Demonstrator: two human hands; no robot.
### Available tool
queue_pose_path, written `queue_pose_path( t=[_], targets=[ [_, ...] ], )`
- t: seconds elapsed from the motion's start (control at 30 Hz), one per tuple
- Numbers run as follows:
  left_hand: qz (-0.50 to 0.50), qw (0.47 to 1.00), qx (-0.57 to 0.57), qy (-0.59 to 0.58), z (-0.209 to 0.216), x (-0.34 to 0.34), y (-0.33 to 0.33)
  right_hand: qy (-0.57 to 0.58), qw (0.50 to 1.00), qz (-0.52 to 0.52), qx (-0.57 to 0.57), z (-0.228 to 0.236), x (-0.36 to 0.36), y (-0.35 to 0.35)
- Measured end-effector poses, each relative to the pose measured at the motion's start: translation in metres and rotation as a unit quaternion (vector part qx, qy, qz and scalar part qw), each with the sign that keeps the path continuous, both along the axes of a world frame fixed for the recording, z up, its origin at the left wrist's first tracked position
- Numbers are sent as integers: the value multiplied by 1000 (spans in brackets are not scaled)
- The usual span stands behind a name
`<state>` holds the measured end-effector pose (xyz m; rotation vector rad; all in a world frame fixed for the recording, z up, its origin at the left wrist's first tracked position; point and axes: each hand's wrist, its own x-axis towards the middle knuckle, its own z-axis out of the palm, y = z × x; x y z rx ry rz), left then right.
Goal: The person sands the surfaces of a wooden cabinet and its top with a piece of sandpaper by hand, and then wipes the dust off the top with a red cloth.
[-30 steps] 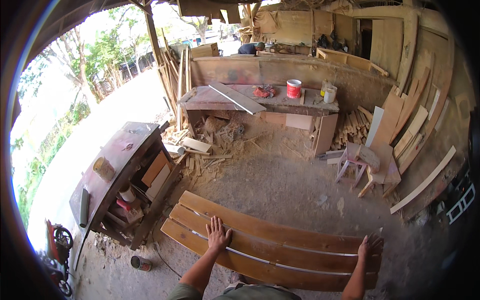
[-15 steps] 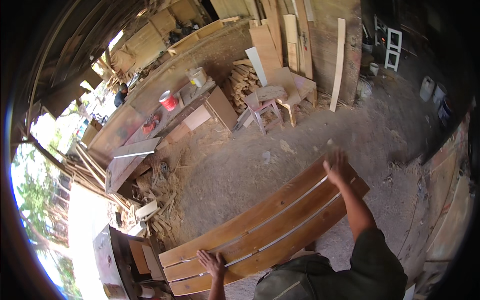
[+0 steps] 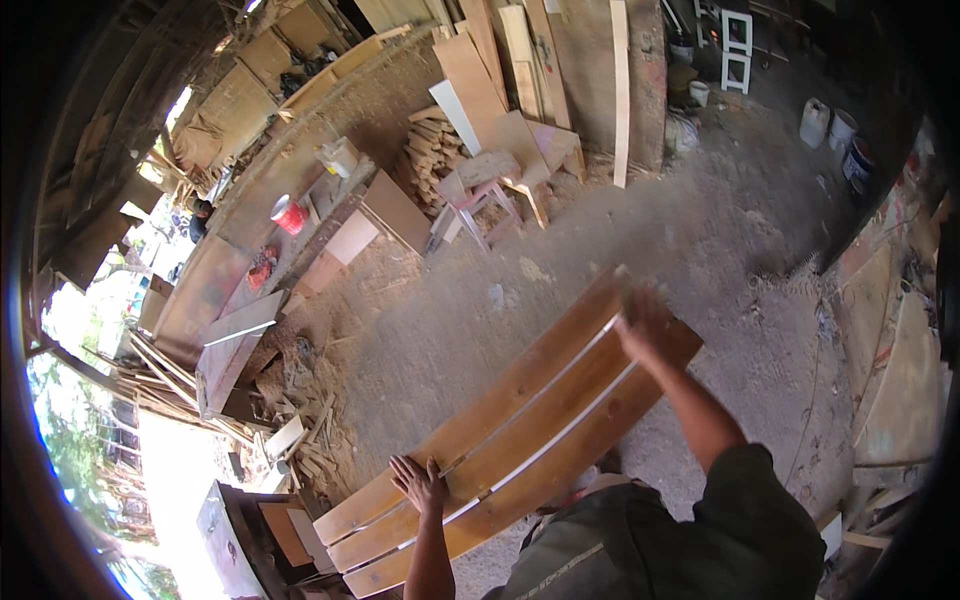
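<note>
View swung right, work apparently uninterrupted: left hand (image 3: 424,487) still flat, grip wide, on brown three-slat wooden panel (image 3: 545,412); right hand (image 3: 641,325) blurred near right edge, grip: cannot tell.

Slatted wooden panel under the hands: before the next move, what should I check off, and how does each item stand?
1. Left hand laid on the slatted wooden panel, toward its left end: ok.
2. Right hand steady at the right end: cannot tell; it is motion-blurred, and contact is unclear.
3. Three slats side by side, gaps between them: ok.
4. Support beneath the panel: cannot tell; the slats hide it.
5. Pink stool apart from the panel: ok.
6. Floor tidy beyond the left end: not ok; scrap wood lies scattered there.
</note>
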<state>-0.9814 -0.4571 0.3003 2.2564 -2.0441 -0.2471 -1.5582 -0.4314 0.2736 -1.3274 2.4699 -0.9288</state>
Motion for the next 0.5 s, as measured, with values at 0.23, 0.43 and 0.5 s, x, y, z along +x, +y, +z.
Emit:
queue_pose_path(
  t=[0.23,0.43,0.5],
  targets=[
    [10,999,5,-31,1,4,0,119,916,383,-18,30,212,88],
    [9,1000,0,-23,2,0,1,147,977,151,-34,-1,36,90],
    [-2,1000,1,-31,-8,5,-2,-20,998,23,-52,-6,-18,93]
  ],
)
